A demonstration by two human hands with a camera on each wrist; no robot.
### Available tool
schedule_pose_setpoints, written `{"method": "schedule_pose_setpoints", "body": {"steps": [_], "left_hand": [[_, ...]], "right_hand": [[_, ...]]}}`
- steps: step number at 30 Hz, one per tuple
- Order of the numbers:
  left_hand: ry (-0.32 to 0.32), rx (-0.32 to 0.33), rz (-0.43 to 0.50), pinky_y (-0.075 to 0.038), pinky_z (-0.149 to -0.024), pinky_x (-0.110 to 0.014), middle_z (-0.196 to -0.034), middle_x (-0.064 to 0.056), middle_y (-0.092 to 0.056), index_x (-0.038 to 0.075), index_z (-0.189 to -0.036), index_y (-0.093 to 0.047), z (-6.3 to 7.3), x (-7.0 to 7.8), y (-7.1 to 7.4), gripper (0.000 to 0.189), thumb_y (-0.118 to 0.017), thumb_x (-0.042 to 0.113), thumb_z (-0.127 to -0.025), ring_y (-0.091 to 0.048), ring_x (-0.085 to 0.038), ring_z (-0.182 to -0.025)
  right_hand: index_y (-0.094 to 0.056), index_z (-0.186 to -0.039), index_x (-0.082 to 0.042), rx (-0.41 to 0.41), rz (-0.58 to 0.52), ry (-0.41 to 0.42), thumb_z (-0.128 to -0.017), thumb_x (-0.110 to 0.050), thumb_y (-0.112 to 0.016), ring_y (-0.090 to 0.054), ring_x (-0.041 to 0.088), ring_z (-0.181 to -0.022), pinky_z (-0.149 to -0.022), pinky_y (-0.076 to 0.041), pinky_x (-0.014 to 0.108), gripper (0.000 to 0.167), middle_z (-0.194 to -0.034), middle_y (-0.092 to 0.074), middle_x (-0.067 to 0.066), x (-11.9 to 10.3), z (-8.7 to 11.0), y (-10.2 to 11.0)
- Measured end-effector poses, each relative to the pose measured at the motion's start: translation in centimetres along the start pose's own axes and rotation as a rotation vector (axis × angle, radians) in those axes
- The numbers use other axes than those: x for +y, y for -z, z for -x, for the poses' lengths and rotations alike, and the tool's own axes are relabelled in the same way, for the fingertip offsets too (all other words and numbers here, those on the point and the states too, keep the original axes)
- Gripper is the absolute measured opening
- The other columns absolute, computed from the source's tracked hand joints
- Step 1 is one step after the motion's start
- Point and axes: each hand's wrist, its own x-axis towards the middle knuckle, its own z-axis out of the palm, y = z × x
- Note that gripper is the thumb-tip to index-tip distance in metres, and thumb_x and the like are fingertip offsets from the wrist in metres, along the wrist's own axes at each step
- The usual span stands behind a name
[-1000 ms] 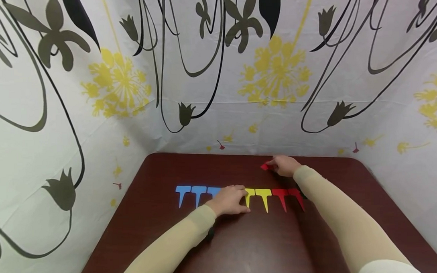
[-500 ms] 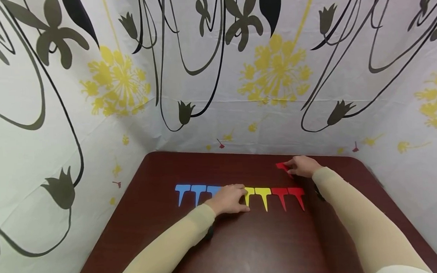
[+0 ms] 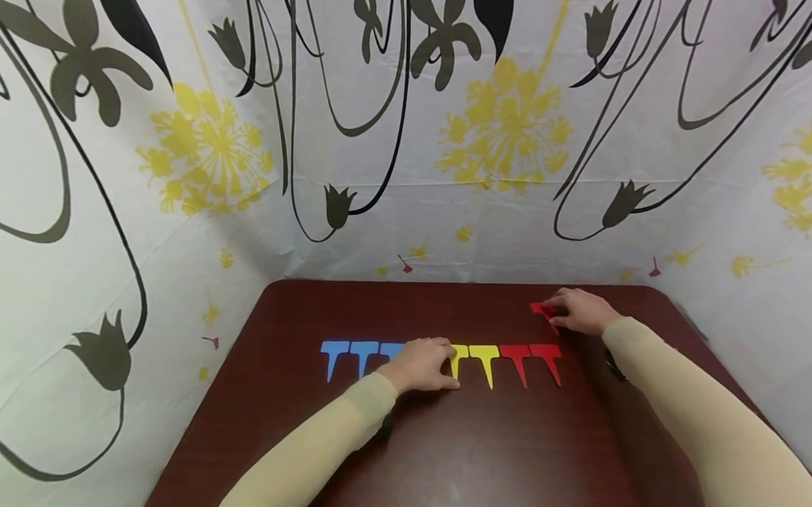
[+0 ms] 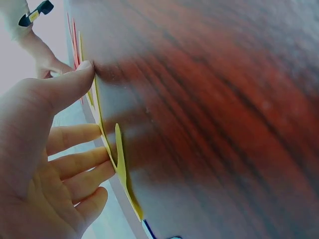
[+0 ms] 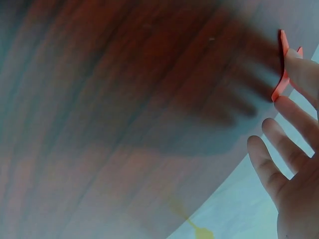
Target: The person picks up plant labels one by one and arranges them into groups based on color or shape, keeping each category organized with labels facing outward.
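T-shaped plant labels lie in a row across the table: blue ones at the left, yellow ones in the middle, red ones at the right. My left hand rests over the middle of the row, hiding part of it. In the left wrist view its thumb and relaxed fingers touch the yellow labels. Behind the row's right end, my right hand pinches another red plant label. The right wrist view has this red label between thumb and index finger, the other fingers spread.
The dark red-brown table has rounded far corners. A white patterned cloth hangs closely behind it and along both sides. A dark band sits on the right wrist.
My right hand has moved to the right along the far side, holding the red plant label, which has turned so its stem shows. The left hand stays over the row.
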Motion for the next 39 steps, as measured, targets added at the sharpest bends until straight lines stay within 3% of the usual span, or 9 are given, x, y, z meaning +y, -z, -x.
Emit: {"method": "schedule_pose_setpoints", "body": {"steps": [14,29,39], "left_hand": [[0.0,0.016,0.035,-0.045,-0.106,-0.039,-0.144,0.001,-0.055,0.02,-0.139,-0.062,-0.2,-0.2,0.0,0.062,-0.066,0.058,-0.091,-0.055,-0.018,-0.128],[0.006,0.018,0.056,-0.047,-0.103,-0.039,-0.141,0.002,-0.057,0.021,-0.139,-0.062,-0.3,-0.1,-0.1,0.059,-0.067,0.056,-0.091,-0.057,-0.017,-0.123],[-0.005,0.03,0.058,-0.047,-0.102,-0.039,-0.141,0.002,-0.057,0.019,-0.138,-0.063,-0.4,-0.1,-0.2,0.056,-0.065,0.054,-0.093,-0.058,-0.018,-0.123]], "right_hand": [[-0.068,-0.133,-0.014,0.028,-0.007,0.005,-0.092,-0.033,-0.074,-0.058,0.038,-0.113,-0.089,-0.049,0.061,0.046,-0.127,-0.058,0.017,0.6,4.4,-0.4],[-0.068,-0.132,-0.016,0.055,-0.002,-0.012,-0.088,-0.044,-0.077,-0.059,0.031,-0.11,-0.087,-0.052,0.056,0.053,-0.124,-0.058,0.011,-0.7,9.1,-0.9],[-0.068,-0.132,-0.019,0.086,-0.015,0.0,-0.089,-0.042,-0.076,-0.058,0.028,-0.109,-0.086,-0.053,0.054,0.05,-0.123,-0.058,0.008,-1.3,10.7,-1.1]]}}
